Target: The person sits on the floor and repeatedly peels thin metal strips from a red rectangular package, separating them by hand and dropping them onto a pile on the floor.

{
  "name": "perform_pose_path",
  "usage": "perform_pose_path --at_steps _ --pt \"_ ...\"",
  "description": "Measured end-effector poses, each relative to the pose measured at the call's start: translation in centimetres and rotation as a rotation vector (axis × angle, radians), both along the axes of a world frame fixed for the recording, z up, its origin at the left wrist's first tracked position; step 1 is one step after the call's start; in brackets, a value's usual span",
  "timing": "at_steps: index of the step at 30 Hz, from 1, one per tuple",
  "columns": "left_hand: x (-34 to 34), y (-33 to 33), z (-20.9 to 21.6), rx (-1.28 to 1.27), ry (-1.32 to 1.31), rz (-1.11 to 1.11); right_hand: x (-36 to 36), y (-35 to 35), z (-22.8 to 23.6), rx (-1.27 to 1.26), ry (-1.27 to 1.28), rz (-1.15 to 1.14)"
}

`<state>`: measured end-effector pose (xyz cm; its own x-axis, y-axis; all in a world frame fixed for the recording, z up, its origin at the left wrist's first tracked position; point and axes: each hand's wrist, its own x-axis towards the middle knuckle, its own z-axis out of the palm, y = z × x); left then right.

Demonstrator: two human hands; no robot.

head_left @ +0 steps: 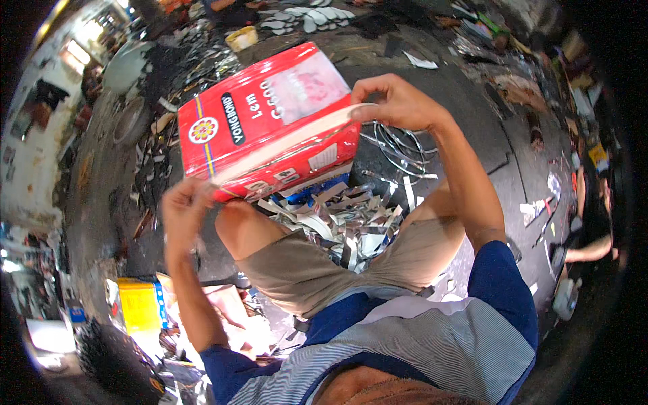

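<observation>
A large red rectangular tin [236,148] with a flower emblem and a pink picture panel stands tilted in front of my knees. Along its near upper edge runs a long cream strip [290,145]. My right hand [398,101] pinches the strip's right end between thumb and fingers, at the tin's right corner. At the left end, by the tin's lower left corner, my left hand [185,209] is closed with its fingers curled at the strip; motion blurs it a little. The tin's underside is hidden.
Cut strips and scraps [351,226] are heaped between my legs. Right of the tin lies a coil of shiny wire [401,152]. A yellow sheet-like piece [140,307] stands at lower left. White sole-shaped pieces [310,19] lie at the far side. Another person's arm [590,250] shows at right.
</observation>
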<state>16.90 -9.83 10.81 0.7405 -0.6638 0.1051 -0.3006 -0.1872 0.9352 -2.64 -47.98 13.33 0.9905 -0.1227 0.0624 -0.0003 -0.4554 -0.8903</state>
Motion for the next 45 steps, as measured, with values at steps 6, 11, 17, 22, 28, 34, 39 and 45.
perform_pose_path --at_steps 6,11,17,22,28,34,39,45 --pt "12.3 5.8 3.6 0.431 0.036 0.063 5.9 0.0 1.3 -0.019 0.082 -0.082" --pt "14.7 0.8 0.8 1.042 -1.111 0.669 9.1 -0.5 -0.6 -0.511 -0.098 -0.14" --pt "4.2 -18.1 -0.3 -0.119 -0.661 0.027 9.5 3.2 -0.5 -0.678 -0.122 -0.419" --pt "1.5 -23.2 -2.6 -0.19 -0.373 -0.162 8.9 1.9 -1.5 -0.709 -0.223 -0.371" --pt "0.4 -23.0 -2.6 -0.142 -0.563 -0.114 7.6 -0.5 -1.7 -0.714 -0.316 -0.251" --pt "0.1 -22.8 -2.9 -0.125 -0.655 -0.077 6.9 -0.5 -1.7 -0.663 -0.344 -0.233" --pt "0.0 -22.9 -3.5 -0.179 -0.856 -0.132 6.3 -1.1 -2.1 -0.79 -0.469 -0.105" --pt "-0.2 -22.9 -3.6 -0.2 -0.814 -0.167 6.6 -0.8 0.0 -1.043 -0.335 0.041"
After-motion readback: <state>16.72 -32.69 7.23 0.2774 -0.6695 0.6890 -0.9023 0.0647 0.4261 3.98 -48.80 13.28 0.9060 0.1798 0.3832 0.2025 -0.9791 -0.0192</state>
